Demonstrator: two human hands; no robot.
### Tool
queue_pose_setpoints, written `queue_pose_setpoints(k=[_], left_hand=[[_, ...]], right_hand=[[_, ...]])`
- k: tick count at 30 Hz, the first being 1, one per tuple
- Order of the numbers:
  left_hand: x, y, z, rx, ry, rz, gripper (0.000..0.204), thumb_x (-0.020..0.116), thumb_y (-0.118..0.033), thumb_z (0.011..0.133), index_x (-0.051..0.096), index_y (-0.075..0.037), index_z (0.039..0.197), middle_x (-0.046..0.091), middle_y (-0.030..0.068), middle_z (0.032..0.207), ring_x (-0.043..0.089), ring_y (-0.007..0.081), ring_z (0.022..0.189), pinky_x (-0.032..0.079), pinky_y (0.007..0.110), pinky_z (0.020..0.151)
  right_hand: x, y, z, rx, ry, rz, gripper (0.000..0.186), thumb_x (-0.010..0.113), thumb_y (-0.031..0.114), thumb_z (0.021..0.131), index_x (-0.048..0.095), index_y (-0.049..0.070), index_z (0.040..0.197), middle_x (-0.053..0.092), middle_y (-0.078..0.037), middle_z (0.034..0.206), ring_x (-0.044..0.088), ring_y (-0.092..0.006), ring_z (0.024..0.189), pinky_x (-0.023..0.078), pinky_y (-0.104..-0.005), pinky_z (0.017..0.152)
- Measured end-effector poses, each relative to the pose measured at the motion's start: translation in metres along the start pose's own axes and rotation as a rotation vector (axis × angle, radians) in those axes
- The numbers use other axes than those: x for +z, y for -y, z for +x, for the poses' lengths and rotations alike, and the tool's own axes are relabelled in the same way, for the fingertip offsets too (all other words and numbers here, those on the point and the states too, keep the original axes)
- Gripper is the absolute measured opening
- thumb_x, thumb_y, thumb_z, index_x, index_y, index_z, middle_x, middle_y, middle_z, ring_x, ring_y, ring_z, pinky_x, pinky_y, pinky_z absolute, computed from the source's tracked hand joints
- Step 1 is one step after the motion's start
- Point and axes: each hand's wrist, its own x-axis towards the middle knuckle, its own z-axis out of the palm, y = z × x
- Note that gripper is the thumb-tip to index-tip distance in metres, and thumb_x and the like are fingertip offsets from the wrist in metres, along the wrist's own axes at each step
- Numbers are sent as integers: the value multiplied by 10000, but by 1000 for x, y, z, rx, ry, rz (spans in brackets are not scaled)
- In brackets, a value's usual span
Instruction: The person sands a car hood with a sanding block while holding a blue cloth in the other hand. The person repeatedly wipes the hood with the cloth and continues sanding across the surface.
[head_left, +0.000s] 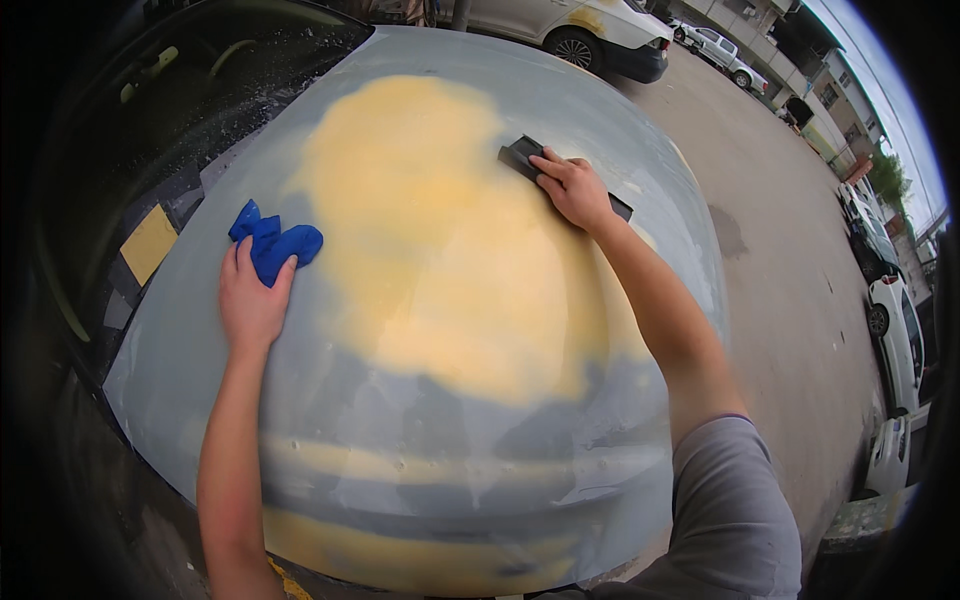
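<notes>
In front of me spreads a grey car hood (430, 510) with a large smooth yellow patch of filler (400, 170) over its middle and yellow streaks nearer to me. My right hand (575, 190) grips a long black sanding block (522, 158) at the patch's far right edge, its fingers laid over the top. The block's underside is hidden. At the left of the patch, my left hand (255, 290) is closed round a crumpled blue cloth (275, 245) that rests on the hood.
A windshield (200, 80) borders the hood at the left, with a yellow sheet (148, 245) at its base. Beyond the hood stands a white car (520, 18). Concrete ground (780, 250) stretches to the right, where several parked cars (895, 330) line the side.
</notes>
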Motion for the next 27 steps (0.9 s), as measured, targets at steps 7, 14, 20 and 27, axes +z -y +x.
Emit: queue_pose_setpoints(k=[7,14,20,27], left_hand=[[-13,28,-6,-42,24,60,791,794,-544,1003,565,-62,1586,555,238,1633,566,448,1474,486,511,1216],[-13,29,-5,7,-13,107,792,788,-522,1026,540,-41,1604,559,242,1629,557,446,1485,469,506,1231],[2,-5,4,42,0,-32,784,813,-526,992,588,-38,1563,573,258,1600,584,464,1444,494,514,1203],[-15,30,-10,-21,3,53,792,803,-532,1002,568,-44,1580,570,244,1613,572,454,1463,486,512,1215]], right_hand=[[-11,92,-120,-166,23,109,444,753,173,1016,752,169,1460,682,-118,1585,659,-423,1273,552,-476,1117],[-32,57,-134,-248,50,115,471,813,199,973,781,175,1442,683,-116,1592,672,-413,1288,574,-479,1096],[-7,-21,-12,142,0,-12,414,707,283,1067,763,224,1473,661,-51,1623,661,-364,1288,571,-450,1094],[-58,86,-214,-308,29,151,451,855,177,919,808,179,1367,715,-90,1549,691,-407,1235,596,-494,1032]])
